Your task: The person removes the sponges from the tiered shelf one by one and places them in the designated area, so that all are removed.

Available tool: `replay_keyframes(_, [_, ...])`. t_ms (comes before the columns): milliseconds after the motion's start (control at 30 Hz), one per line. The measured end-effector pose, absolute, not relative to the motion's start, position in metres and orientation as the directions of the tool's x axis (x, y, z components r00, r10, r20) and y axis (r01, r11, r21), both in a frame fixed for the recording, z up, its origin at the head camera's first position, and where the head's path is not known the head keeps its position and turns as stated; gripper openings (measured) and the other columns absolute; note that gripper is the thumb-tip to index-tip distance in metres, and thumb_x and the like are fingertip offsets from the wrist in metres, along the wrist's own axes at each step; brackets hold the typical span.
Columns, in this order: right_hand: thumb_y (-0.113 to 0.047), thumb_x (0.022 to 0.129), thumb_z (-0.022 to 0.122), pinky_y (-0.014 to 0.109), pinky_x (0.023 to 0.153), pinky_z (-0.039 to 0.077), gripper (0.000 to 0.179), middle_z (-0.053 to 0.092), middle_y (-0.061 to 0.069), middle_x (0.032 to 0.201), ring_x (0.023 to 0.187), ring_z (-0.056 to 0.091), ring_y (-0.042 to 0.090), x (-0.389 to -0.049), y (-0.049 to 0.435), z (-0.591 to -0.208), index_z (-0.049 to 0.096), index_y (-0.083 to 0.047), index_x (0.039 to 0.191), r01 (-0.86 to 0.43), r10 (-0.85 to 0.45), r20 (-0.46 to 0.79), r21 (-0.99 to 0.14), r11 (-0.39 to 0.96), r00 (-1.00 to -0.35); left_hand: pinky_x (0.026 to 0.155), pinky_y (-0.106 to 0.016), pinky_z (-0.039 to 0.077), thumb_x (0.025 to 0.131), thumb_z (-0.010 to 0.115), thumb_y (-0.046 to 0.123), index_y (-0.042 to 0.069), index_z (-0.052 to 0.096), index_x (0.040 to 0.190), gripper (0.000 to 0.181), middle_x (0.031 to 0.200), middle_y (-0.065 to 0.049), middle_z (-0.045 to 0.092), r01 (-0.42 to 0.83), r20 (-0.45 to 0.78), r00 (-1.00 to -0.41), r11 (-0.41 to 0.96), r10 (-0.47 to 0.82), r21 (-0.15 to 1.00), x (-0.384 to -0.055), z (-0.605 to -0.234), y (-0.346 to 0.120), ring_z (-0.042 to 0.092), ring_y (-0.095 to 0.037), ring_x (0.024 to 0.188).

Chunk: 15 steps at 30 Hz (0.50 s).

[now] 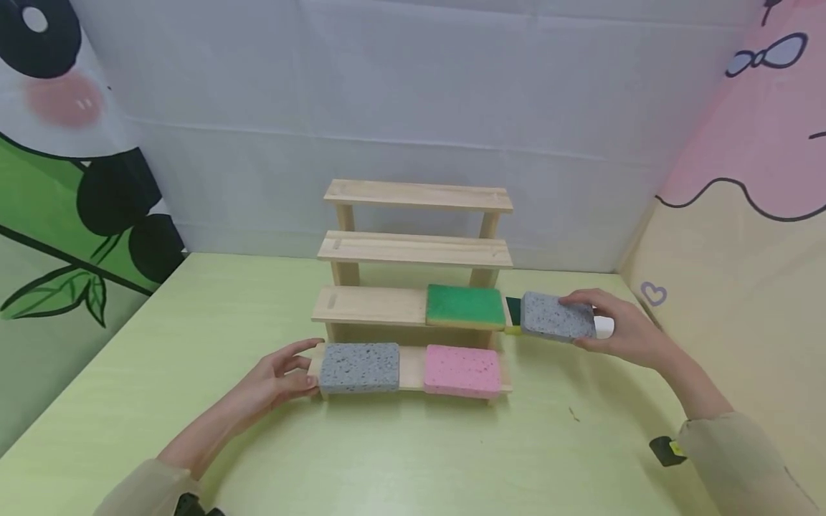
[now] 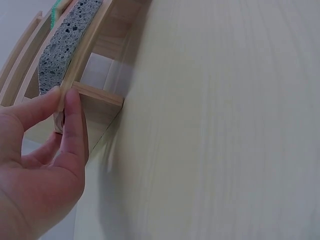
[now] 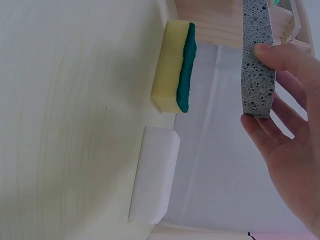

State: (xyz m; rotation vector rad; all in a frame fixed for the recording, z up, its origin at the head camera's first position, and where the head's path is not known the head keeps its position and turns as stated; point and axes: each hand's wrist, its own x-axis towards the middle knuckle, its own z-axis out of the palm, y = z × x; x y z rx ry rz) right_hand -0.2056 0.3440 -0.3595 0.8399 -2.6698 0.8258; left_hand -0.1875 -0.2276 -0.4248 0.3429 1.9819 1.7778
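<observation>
A wooden tiered rack [image 1: 413, 247] stands on the table. My left hand [image 1: 284, 380] pinches the left end of its lowest step [image 2: 68, 95] between thumb and fingers. On that step lie a grey speckled sponge [image 1: 360, 368], close to those fingers, and a pink sponge [image 1: 462, 371] to its right. A green-topped sponge [image 1: 466, 306] covers the right part of the step above. Right of the rack, my right hand [image 1: 622, 326] holds a second grey speckled sponge [image 1: 556, 315] by its right end, raised above the table in the right wrist view.
Behind the held sponge, a yellow sponge with a dark green scouring side [image 3: 172, 67] and a white block [image 3: 155, 175] rest on the table [image 1: 258, 459]. A pale cloth wall [image 1: 419, 86] rises at the back, with printed panels at both sides.
</observation>
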Motion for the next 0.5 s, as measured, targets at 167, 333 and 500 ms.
replay_keyframes(167, [-0.002, 0.074, 0.084, 0.007, 0.095, 0.044, 0.066, 0.06, 0.007, 0.132, 0.11, 0.052, -0.003, -0.21, 0.346, -0.371, 0.058, -0.014, 0.133, -0.558, -0.462, 0.313, -0.484, 0.674, -0.83, 0.092, -0.025, 0.056, 0.095, 0.063, 0.01, 0.002, 0.014, 0.157, 0.08, 0.118, -0.004, 0.058, -0.108, -0.16, -0.866, 0.136, 0.473, 0.985, -0.188, -0.427, -0.227, 0.066, -0.011, 0.104])
replay_keyframes(333, [-0.005, 0.073, 0.085, 0.016, 0.093, 0.05, 0.064, 0.061, 0.006, 0.132, 0.111, 0.053, -0.004, -0.212, 0.347, -0.378, 0.06, -0.016, 0.132, -0.549, -0.473, 0.28, -0.47, 0.692, -0.836, 0.092, -0.025, 0.056, 0.095, 0.063, 0.01, 0.001, 0.014, 0.156, 0.08, 0.115, -0.004, 0.058, -0.107, -0.162, -0.865, 0.14, 0.476, 0.984, -0.187, -0.427, -0.228, 0.066, -0.011, 0.103])
replay_keyframes(500, [-0.002, 0.072, 0.085, 0.025, 0.092, 0.056, 0.062, 0.064, 0.008, 0.129, 0.11, 0.055, 0.002, -0.214, 0.347, -0.382, 0.061, -0.013, 0.129, -0.562, -0.49, 0.279, -0.464, 0.684, -0.826, 0.093, -0.025, 0.056, 0.094, 0.064, 0.012, 0.003, 0.015, 0.157, 0.08, 0.117, -0.005, 0.058, -0.112, -0.169, -0.867, 0.148, 0.47, 0.983, -0.189, -0.427, -0.227, 0.066, -0.011, 0.105])
